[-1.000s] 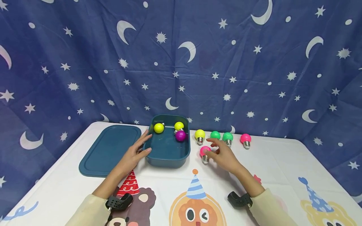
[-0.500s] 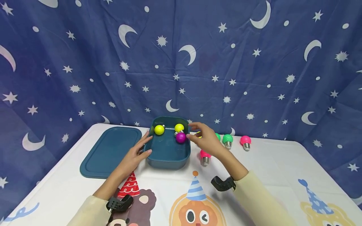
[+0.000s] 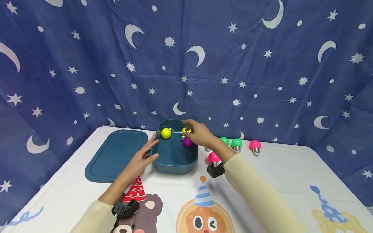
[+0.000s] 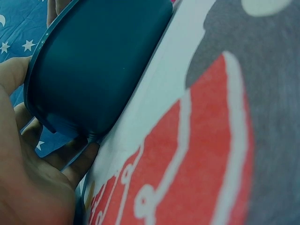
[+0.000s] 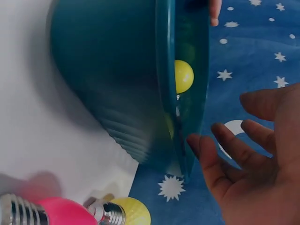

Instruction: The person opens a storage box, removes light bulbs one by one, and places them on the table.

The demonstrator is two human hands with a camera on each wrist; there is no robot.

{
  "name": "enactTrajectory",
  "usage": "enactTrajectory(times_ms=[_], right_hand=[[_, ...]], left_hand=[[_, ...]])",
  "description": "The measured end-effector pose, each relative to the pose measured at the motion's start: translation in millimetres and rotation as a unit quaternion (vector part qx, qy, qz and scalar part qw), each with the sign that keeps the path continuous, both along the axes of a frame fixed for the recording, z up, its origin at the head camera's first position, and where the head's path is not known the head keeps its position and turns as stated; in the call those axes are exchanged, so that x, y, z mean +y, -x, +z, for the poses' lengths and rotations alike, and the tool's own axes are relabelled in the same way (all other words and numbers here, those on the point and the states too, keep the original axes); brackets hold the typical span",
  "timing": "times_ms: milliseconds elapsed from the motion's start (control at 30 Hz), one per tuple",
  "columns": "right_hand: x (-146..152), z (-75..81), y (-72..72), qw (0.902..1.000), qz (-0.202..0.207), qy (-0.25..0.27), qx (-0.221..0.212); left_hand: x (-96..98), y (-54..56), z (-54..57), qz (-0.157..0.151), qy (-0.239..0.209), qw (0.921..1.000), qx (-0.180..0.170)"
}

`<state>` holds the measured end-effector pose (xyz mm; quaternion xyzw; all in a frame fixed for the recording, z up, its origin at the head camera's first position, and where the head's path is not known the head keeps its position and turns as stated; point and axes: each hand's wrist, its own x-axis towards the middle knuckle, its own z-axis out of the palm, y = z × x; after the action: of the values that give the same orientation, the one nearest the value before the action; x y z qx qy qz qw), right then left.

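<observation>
A dark teal plastic box [image 3: 175,169] holds a yellow bulb [image 3: 166,133], a second yellow bulb [image 3: 186,131] and a purple bulb [image 3: 187,142]. My left hand [image 3: 142,159] rests spread against the box's left side, thumb nearer me; the left wrist view shows thumb and fingertips at its wall. Over the box's right rim reaches my right hand [image 3: 198,133], loosely bent above the second yellow bulb and the purple one, partly covering them. In the right wrist view its fingers [image 5: 213,171] are apart, with nothing between them.
Right of the box lie a pink bulb [image 3: 213,158], two green bulbs [image 3: 236,144], another pink bulb [image 3: 255,146] and a yellow bulb [image 5: 136,213], mostly hidden behind my right hand in the head view. A flat teal lid [image 3: 116,157] lies left of the box.
My right hand has moved left, from above the loose bulbs across the box's right rim to over the bulbs inside. The left hand stays at the box's side.
</observation>
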<state>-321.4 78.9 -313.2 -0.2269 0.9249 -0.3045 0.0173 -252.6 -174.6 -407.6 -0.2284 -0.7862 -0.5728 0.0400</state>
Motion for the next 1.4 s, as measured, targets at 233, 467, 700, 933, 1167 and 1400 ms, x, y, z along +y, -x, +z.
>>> enactTrajectory(times_ms=[233,467,700,933,1167,1400], right_hand=[[-8.7,-7.8,11.8,0.9980,0.009,-0.045,-0.043],[-11.7,-6.0,13.1,0.9959,0.016,-0.074,-0.050],[-11.9,-3.7,10.2,0.9943,0.042,-0.070,-0.069],[-14.9,-6.8,4.3,0.9913,0.092,-0.072,-0.060],[-19.4,-10.2,-0.6,0.9888,0.111,-0.042,-0.090],[-20.9,-20.5,3.8,0.9869,0.134,-0.074,-0.051]], left_hand=[[0.3,-1.6,-0.5,-0.002,-0.008,0.9999,-0.005],[0.1,0.4,-0.4,0.001,-0.005,1.0000,-0.001],[-0.3,3.1,-1.7,0.002,-0.003,1.0000,0.001],[-0.6,1.6,-2.8,-0.001,-0.010,0.9999,-0.002],[-1.6,1.8,-4.3,0.001,-0.003,1.0000,0.000],[-1.0,1.2,-4.9,0.003,-0.009,1.0000,-0.002]])
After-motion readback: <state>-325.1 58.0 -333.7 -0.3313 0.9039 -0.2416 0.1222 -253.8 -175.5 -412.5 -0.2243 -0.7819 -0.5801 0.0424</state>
